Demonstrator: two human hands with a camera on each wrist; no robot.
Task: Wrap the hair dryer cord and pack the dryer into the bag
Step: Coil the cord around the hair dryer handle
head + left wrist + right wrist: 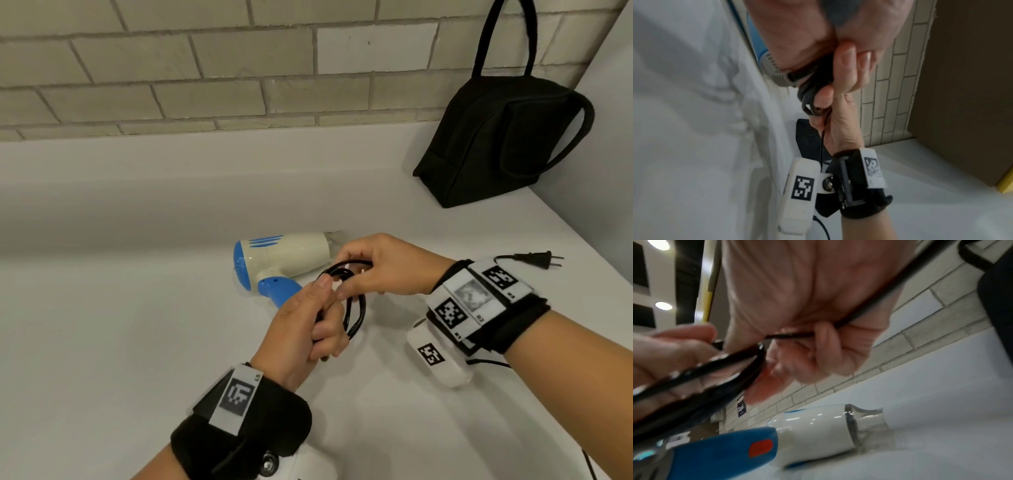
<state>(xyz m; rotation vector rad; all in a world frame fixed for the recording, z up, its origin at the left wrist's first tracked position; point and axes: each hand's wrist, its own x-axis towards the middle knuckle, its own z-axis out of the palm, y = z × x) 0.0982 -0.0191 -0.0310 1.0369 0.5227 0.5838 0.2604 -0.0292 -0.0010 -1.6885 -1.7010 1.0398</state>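
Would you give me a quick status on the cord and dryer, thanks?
Left hand grips cord coil; right hand pinches it. Dryer on counter, plug loose. Bag unobstructed.

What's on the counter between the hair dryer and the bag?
Nothing. In the head view the stretch of white counter between the hair dryer and the black bag is bare. The plug lies off to the right, nearer the person.

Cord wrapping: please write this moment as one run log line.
step: coiling cord | left hand: grips coil | right hand: pinches cord | hair dryer: on counter | plug: loose | bag: upright
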